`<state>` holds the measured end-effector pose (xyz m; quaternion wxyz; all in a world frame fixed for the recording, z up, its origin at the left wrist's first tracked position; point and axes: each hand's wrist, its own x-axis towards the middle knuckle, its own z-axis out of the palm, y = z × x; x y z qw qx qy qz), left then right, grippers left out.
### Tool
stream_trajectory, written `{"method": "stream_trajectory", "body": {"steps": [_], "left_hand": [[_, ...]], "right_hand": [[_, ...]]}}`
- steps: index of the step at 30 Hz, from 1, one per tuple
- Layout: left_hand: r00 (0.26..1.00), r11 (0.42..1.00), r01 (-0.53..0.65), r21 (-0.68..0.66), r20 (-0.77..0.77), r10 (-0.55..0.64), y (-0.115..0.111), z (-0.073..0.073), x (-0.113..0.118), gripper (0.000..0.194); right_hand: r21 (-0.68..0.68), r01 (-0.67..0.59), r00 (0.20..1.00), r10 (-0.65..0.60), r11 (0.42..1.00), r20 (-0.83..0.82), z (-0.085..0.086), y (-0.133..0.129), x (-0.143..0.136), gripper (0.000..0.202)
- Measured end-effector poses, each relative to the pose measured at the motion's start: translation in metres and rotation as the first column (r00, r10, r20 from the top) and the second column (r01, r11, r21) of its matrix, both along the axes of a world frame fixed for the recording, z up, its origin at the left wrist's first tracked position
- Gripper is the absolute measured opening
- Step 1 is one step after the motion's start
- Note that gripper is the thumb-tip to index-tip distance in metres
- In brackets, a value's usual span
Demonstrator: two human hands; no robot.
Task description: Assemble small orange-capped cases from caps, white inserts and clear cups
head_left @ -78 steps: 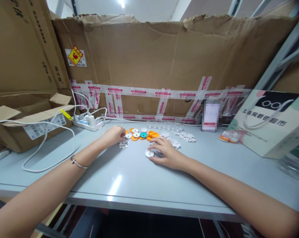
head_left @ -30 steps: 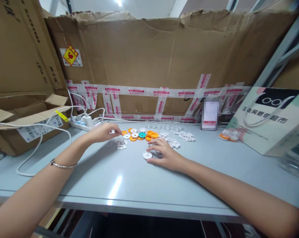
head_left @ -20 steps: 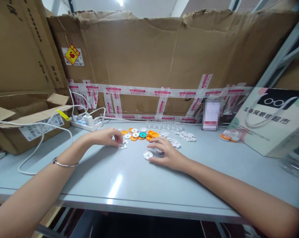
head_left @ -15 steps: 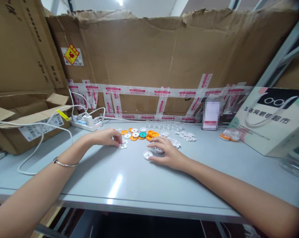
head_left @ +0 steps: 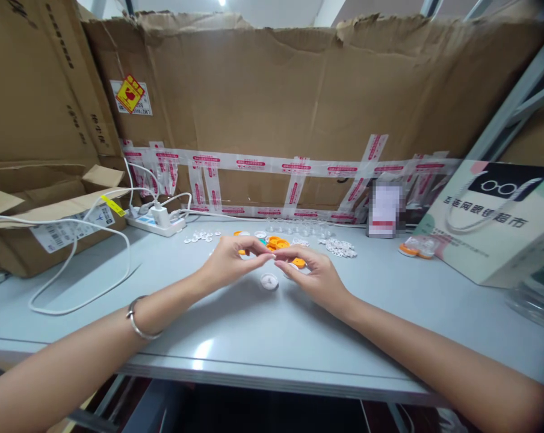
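One white disc [head_left: 269,281] lies just below the left hand's [head_left: 231,260] fingertips [head_left: 265,258]

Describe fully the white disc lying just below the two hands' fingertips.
The white disc looks like plastic: round, shallow, with a raised rim. A shape inside is too small to make out. It lies flat on the grey table, hollow side up; neither the left hand nor the right hand appears to touch it.

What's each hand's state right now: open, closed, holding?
Left hand: closed in a pinch; whether it holds a tiny part cannot be told.
Right hand: also pinched closed, tip to tip with the left; anything held is hidden.
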<state>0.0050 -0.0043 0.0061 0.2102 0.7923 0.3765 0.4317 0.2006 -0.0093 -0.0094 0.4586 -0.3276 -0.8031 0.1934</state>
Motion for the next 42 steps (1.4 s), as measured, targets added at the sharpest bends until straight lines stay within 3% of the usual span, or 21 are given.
{"method": "stream_trajectory", "body": {"steps": [6,12,15,19,22,29,34,42], "left_hand": [[0.998,0.999,0.03,-0.015,0.059,-0.029,-0.008,-0.008,0.01,0.011],[0.999,0.994,0.026,-0.11,0.031,-0.023,-0.004,-0.01,0.007,0.017],[0.996,0.991,-0.005,-0.136,-0.087,-0.007,0.002,-0.013,0.001,0.024],[0.947,0.991,-0.022,-0.129,-0.322,-0.021,0.007,-0.022,-0.004,0.046],[0.923,0.992,0.013,-0.128,-0.381,-0.061,0.008,-0.028,0.0,0.044],[0.926,0.956,0.077,-0.284,-0.336,-0.175,0.012,-0.027,0.003,0.034],[0.924,0.949,0.109,-0.294,-0.322,-0.206,0.012,-0.027,0.002,0.033],[0.935,0.943,0.098,-0.318,-0.294,-0.196,0.014,-0.029,0.001,0.039]], "right_hand": [[0.038,-0.041,0.997,0.043,0.998,-0.059,-0.007,0.002,0.0,0.011],[-0.033,-0.006,0.999,0.005,0.999,-0.034,-0.006,0.004,0.002,0.013],[-0.05,0.009,0.998,-0.006,0.999,0.058,-0.007,0.008,0.005,0.013],[0.064,-0.077,0.968,0.059,0.995,0.244,-0.013,0.015,0.011,0.014],[0.127,-0.124,0.936,0.073,0.984,0.343,-0.019,0.019,0.012,0.013],[0.191,-0.204,0.9,0.108,0.96,0.422,-0.023,0.021,0.011,0.013],[0.271,-0.252,0.886,0.109,0.929,0.451,-0.024,0.019,0.01,0.015],[0.269,-0.279,0.848,0.105,0.922,0.52,-0.021,0.02,0.01,0.015]]}}
